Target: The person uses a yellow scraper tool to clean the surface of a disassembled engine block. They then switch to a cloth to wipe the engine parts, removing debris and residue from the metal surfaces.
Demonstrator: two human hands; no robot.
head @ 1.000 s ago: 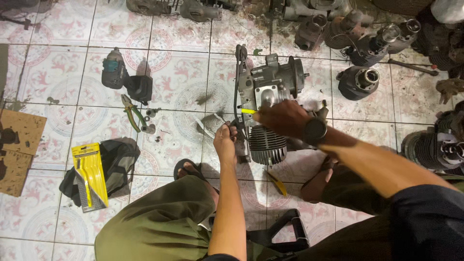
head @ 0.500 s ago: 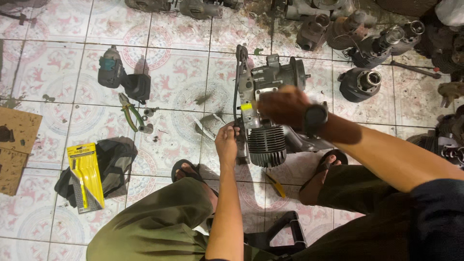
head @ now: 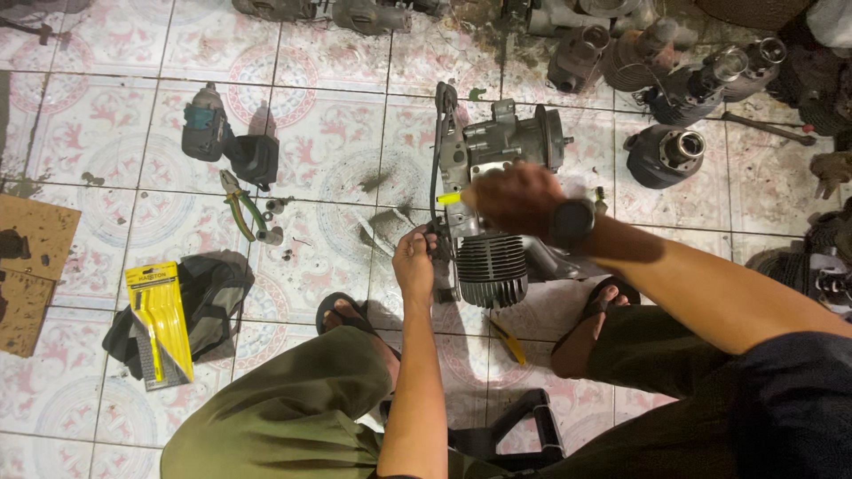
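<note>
Engine (head: 497, 204) lies on the tiled floor (head: 337, 160) between the person's feet, long axis from 12 to 6 o'clock, finned cylinder (head: 491, 269) pointing to 6. Right hand (head: 513, 197) covers its middle, closed on a yellow-handled tool (head: 449, 199). Left hand (head: 414, 263) grips the engine's 9 o'clock edge. Pliers (head: 238, 202) lie at 9 o'clock.

Small grey metal engine (head: 497, 177) lies on the tiled floor, right under both hands. Finned cylinder (head: 491, 269), dark and ribbed, points toward the person, just right of the left hand (head: 414, 263), touching it. Lighter crankcase end sits beyond the right hand (head: 515, 197), partly covered by it. Yellow-handled tool (head: 450, 199) sticks out at the right hand's fingertips, against the engine's left side.
</note>
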